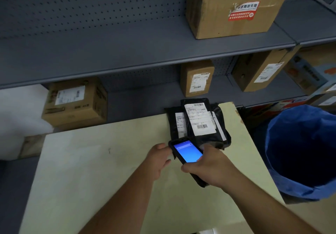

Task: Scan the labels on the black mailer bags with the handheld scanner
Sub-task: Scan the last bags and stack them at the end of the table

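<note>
My right hand point(209, 168) is wrapped around the handheld scanner point(188, 158), blue screen up, above the pale table point(109, 170). My left hand point(160, 158) sits just left of it, fingers loosely curled, fingertips touching the scanner's edge. Just beyond, at the table's far right, the black mailer bags point(200, 122) lie stacked, white labels point(199, 119) facing up. Farther off, cardboard boxes point(75, 102) stand on grey shelves point(145, 51).

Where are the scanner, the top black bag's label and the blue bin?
scanner point(187, 151): head view, on its lit blue screen.
label point(199, 119): head view, middle of the white sheet on the top bag.
bin point(291, 188): head view, on its blue liner's near rim.
</note>
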{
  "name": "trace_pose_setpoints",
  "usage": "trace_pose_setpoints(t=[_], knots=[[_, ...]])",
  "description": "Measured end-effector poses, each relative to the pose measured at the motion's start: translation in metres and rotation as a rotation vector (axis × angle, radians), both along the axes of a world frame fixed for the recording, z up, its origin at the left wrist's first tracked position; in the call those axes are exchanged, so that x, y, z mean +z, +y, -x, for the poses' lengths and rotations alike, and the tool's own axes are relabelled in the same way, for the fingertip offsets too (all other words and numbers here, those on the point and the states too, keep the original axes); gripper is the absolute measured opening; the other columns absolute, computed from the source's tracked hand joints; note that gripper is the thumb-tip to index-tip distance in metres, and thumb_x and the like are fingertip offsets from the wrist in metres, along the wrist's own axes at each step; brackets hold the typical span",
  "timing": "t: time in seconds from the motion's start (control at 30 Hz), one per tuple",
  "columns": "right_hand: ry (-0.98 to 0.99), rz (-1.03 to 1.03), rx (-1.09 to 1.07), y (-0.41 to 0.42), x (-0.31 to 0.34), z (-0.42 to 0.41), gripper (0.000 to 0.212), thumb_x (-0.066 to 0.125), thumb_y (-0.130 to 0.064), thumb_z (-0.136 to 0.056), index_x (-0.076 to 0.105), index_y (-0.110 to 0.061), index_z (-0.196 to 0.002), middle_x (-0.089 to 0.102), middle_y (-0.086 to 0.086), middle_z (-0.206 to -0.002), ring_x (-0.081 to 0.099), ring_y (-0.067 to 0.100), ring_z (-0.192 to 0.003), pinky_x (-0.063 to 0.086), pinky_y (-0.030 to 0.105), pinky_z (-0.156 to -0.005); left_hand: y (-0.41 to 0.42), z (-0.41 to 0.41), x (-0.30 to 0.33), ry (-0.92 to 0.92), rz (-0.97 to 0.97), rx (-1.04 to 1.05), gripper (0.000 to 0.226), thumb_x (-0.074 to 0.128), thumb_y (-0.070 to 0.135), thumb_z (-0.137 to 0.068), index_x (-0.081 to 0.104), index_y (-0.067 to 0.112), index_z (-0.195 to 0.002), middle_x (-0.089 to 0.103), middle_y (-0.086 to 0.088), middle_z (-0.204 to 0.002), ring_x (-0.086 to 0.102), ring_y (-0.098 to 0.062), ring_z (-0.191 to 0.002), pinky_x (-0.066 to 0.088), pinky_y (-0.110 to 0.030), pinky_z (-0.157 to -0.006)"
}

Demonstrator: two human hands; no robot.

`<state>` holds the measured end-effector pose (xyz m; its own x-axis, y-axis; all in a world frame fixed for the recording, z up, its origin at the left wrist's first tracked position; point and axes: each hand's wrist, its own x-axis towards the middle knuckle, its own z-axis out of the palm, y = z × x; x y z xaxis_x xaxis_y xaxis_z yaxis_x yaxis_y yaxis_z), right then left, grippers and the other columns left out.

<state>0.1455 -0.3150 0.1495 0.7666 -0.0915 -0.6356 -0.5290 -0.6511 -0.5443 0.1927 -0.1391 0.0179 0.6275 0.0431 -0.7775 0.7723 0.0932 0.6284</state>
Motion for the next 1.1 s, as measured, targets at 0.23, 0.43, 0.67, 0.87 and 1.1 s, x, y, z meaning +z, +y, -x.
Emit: trace_pose_setpoints(t=[0.23, 0.43, 0.67, 0.87, 1.1], knots=[[-0.011, 0.001, 0.05, 0.035, -0.004, 0.005, 0.05, 0.085, -0.04, -0.07, 0.057, -0.02, -0.106, 0.074, 0.005, -0.096, 0.077, 0.023, -0.087, 0.058, 0.036, -0.065, 0.043, 0.012, -0.003, -0.092, -0.324, -0.125, 0.06, 0.073, 0.034, -0.089, 0.056, 0.019, -0.145, 0.064, -0.001, -0.14, 0.066, -0.018, -0.114, 0.055, -0.037, -0.103], [0.006, -0.013, 0.059, 0.064, -0.022, 0.014, 0.047, 0.084, -0.038, -0.068, 0.056, -0.02, -0.101, 0.072, 0.005, -0.093, 0.078, 0.026, -0.083, 0.058, 0.036, -0.062, 0.072, 0.04, -0.005, -0.144, -0.504, -0.301, 0.066, 0.07, 0.035, -0.093, 0.047, 0.022, -0.153, 0.056, 0.002, -0.149, 0.058, -0.018, -0.128, 0.043, -0.027, -0.091], [0.011, 0.027, 0.096, 0.09, -0.048, 0.026, 0.053, 0.083, -0.04, -0.07, 0.052, -0.021, -0.108, 0.069, 0.002, -0.095, 0.074, 0.022, -0.081, 0.063, 0.04, -0.067, 0.104, 0.07, -0.013, -0.177, -0.655, -0.428, 0.068, 0.066, 0.036, -0.094, 0.042, 0.025, -0.156, 0.047, 0.001, -0.156, 0.057, -0.018, -0.133, 0.047, -0.026, -0.095], [-0.001, 0.08, 0.083, 0.105, -0.078, 0.049, 0.055, 0.084, -0.042, -0.073, 0.049, -0.02, -0.109, 0.066, 0.003, -0.096, 0.071, 0.022, -0.08, 0.063, 0.04, -0.068, 0.125, 0.098, -0.018, -0.19, -0.748, -0.505, 0.066, 0.065, 0.037, -0.093, 0.042, 0.028, -0.154, 0.044, 0.004, -0.156, 0.059, -0.024, -0.13, 0.055, -0.042, -0.102], [0.006, 0.109, 0.005, 0.121, -0.11, 0.084, 0.06, 0.082, -0.04, -0.077, 0.044, -0.02, -0.119, 0.059, 0.002, -0.102, 0.067, 0.019, -0.08, 0.063, 0.039, -0.067, 0.139, 0.127, -0.028, -0.194, -0.775, -0.537, 0.066, 0.065, 0.038, -0.094, 0.042, 0.027, -0.155, 0.042, 0.003, -0.159, 0.051, -0.02, -0.139, 0.051, -0.041, -0.108]])
